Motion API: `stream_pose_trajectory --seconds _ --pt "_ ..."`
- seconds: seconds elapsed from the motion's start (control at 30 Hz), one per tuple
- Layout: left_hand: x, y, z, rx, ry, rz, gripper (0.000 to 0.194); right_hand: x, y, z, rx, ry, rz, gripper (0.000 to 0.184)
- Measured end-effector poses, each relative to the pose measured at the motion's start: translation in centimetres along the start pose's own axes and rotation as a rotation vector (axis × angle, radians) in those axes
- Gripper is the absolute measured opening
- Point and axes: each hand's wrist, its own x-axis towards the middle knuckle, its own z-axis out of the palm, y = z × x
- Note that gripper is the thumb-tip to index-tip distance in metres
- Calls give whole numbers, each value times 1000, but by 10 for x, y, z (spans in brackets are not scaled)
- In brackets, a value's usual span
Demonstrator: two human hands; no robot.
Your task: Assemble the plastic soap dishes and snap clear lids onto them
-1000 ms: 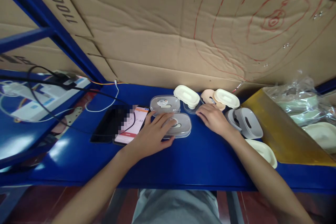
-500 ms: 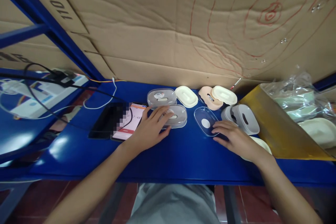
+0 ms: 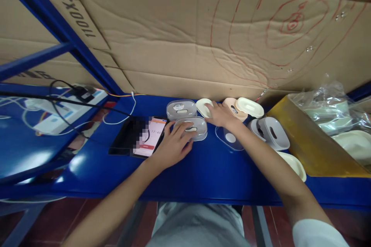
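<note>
My left hand [image 3: 173, 145] lies flat with fingers spread on a closed grey soap box with a clear lid [image 3: 193, 128] on the blue shelf [image 3: 208, 173]. My right hand [image 3: 219, 115] reaches over a loose clear lid [image 3: 230, 139] and rests its fingers on a cream oval soap dish [image 3: 202, 107] at the back. Whether those fingers grip the dish I cannot make out. A second closed grey box [image 3: 181, 109] sits just behind the first.
A phone with a lit screen [image 3: 150, 137] lies on a black tablet left of the boxes. Peach and cream dishes [image 3: 242, 109], a grey box [image 3: 271, 133] and a cream dish [image 3: 294, 164] lie to the right. A yellow bin [image 3: 307, 142] holds bagged parts. Cardboard lines the back wall.
My right hand left the clear lid near the front and reached back left to the cream dish. The left hand stayed on the grey box.
</note>
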Motion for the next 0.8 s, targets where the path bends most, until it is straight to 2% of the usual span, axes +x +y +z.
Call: stream_pose_trajectory --seconds 0.07,0.13,0.2,0.27,0.37,0.47,0.53,0.6,0.67,0.73,0.77,0.8 --pt "0 2 -2 -21 18 8 25 -6 2 -6 7 23 -1 70" --pt "0 5 -6 -53 47 22 27 -29 8 -17 16 71 0 66" --pt "-2 9 -12 -110 80 28 31 -67 15 -28 49 127 -12 63" --pt "-5 14 -17 -231 78 26 41 -114 18 -36 243 155 -160 63" --pt "-10 23 -22 -453 -50 54 70 -179 12 -32 374 -28 -291 75" --pt "-15 32 -18 -522 -274 110 102 -214 -5 -10 337 -112 -258 75" --pt "-15 36 -11 -509 -369 129 104 -219 -15 7 313 -126 -280 81" --pt "-14 39 -4 -506 -414 144 95 -214 -17 16 307 -114 -335 87" --pt "-13 39 1 -503 -430 141 87 -203 -11 17 299 -69 -375 77" --pt "-11 38 3 -476 -423 127 83 -185 5 11 274 55 -330 54" --pt "-11 37 3 -456 -413 120 81 -175 15 7 248 147 -260 46" --pt "-11 37 3 -437 -404 116 79 -163 26 4 213 244 -148 46"
